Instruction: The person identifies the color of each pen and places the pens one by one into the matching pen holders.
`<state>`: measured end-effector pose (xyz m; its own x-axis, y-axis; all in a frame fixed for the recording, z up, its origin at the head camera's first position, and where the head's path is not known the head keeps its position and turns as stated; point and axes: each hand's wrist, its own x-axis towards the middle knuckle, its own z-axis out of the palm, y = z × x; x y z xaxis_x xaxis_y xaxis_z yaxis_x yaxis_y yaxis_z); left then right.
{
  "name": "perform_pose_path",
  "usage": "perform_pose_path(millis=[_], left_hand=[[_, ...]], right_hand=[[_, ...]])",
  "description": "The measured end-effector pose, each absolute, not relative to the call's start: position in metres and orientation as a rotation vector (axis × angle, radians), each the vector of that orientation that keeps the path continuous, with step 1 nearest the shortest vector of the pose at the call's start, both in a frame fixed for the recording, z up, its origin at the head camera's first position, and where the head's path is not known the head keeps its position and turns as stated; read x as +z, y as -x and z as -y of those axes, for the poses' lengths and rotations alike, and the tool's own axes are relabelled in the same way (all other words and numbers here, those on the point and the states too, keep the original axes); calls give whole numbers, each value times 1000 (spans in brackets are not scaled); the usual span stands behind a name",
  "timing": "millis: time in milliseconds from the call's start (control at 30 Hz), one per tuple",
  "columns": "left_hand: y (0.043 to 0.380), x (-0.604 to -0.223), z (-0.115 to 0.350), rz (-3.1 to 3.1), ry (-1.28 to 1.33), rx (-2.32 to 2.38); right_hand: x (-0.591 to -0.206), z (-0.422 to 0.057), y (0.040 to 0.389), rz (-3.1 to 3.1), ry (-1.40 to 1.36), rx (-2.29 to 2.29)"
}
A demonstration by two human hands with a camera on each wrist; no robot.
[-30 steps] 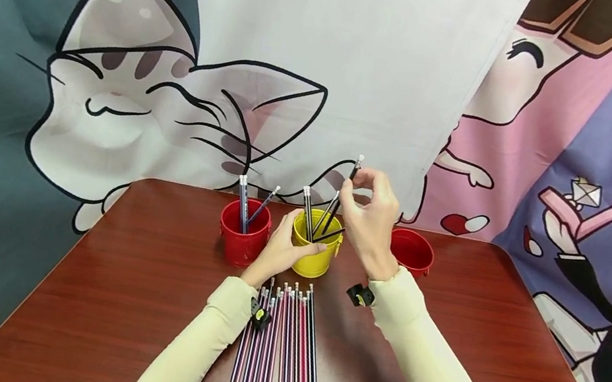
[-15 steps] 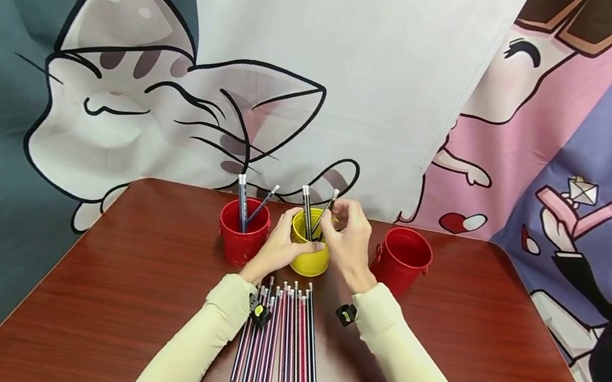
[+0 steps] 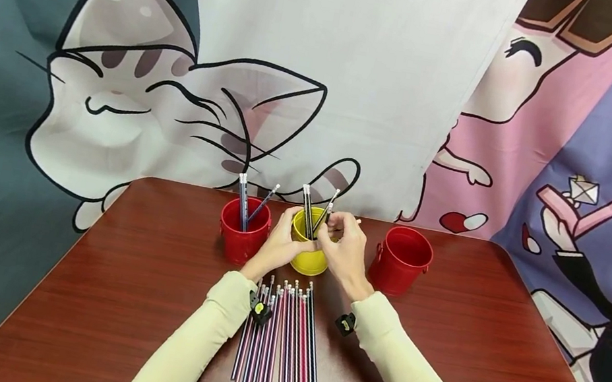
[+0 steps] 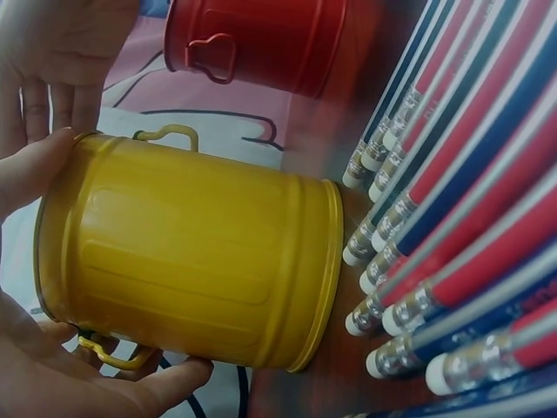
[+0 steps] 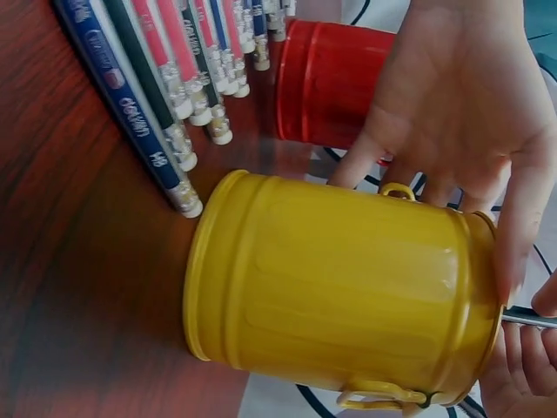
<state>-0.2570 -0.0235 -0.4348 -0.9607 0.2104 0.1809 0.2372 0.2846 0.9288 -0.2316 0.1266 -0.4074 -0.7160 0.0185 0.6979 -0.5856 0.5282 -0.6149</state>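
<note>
A small yellow metal bucket stands at the middle of the far part of the table. My left hand holds it from the left, thumb along the near rim and fingers round the side, as the left wrist view shows near its handle. Over the right side of the rim, my right hand pinches a dark pencil, eraser end up, its lower part hidden in the bucket. Other black pencils lean inside. A white eraser tip peeks out behind my right hand.
To the left is a red bucket with several blue pencils. Another red bucket stands to the right, no pencils showing above its rim. Many striped pencils lie in a row in front, erasers pointing away. A printed cloth hangs behind the table.
My right hand has come down and slightly left, lowering the pencil from above into the yellow bucket. My left hand has stayed on the bucket.
</note>
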Motion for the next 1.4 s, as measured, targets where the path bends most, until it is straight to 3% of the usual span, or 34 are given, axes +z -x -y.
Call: perform_pose_path(millis=[300,1000,1400], left_hand=[[258,-437,24,2521,409,-1814],[254,-437,25,2509,441,-1784],[238,-428,43,2552,425,-1846]], right_hand=[[-410,-130,228,2152,-429,1191],[-415,-134,182,2154,-357,1363],[-425,-138,152,2607,-353,1250]])
